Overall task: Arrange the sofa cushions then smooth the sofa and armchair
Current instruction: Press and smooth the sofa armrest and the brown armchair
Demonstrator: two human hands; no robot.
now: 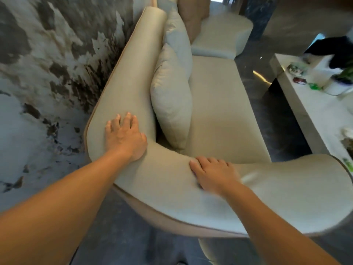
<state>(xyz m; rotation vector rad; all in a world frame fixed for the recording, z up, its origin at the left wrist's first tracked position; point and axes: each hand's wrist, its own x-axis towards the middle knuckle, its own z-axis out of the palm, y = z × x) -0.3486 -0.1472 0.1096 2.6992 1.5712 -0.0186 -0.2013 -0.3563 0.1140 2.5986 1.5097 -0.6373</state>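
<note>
A beige sofa (219,104) stretches away from me, seen from over its near armrest. My left hand (125,137) lies flat, fingers apart, on the corner where the backrest (131,77) meets the armrest. My right hand (212,174) presses palm down on the armrest (286,188) top, slightly blurred. Two pale grey cushions stand against the backrest: a near cushion (172,104) and a farther cushion (178,41) behind it. A brown cushion (193,14) leans at the far end. Neither hand holds anything.
A marbled wall (49,64) runs along the sofa's left side. A pale ottoman section (221,35) sits at the sofa's far end. A white coffee table (315,104) with small items and a plant stands to the right, across a strip of dark glossy floor (271,119).
</note>
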